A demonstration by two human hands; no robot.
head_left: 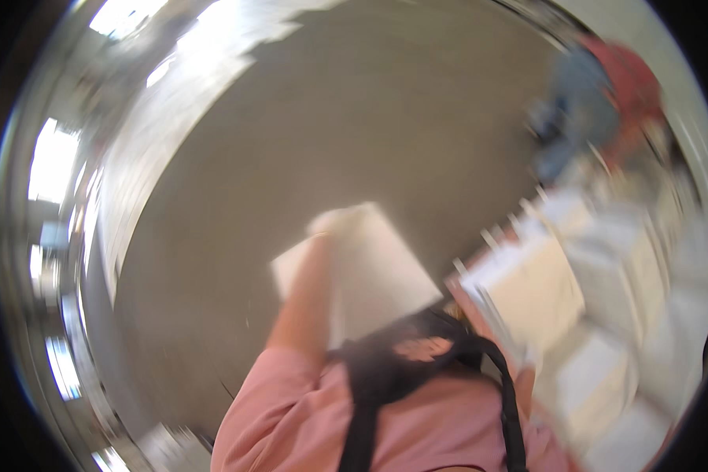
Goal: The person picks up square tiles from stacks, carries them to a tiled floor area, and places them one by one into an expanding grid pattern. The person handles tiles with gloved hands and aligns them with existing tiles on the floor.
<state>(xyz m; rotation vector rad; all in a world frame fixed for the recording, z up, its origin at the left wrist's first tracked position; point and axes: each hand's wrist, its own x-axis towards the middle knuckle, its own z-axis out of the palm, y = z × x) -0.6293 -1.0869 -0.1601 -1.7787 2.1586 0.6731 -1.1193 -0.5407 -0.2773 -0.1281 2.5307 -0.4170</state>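
The head view is smeared by motion, so edges are soft throughout. The left hand (328, 224) is raised in front of the chest, at the top left edge of a white sheet (377, 271); it seems closed on that edge, yet the fingers are too blurred to say how tightly. The sheet is held up and tilted, over the grey floor (354, 118), its lower corner near a black strap (417, 354) that crosses the pink shirt (291, 417). The right hand (525, 385) shows only as a blurred sliver low on the right, under a second white sheet (531, 291) with a reddish edge; whether it grips that sheet I cannot tell. Further right lie more pale sheets (606, 377), stacked or spread. At the upper right stands another person (606, 102), in blue and red, well apart.
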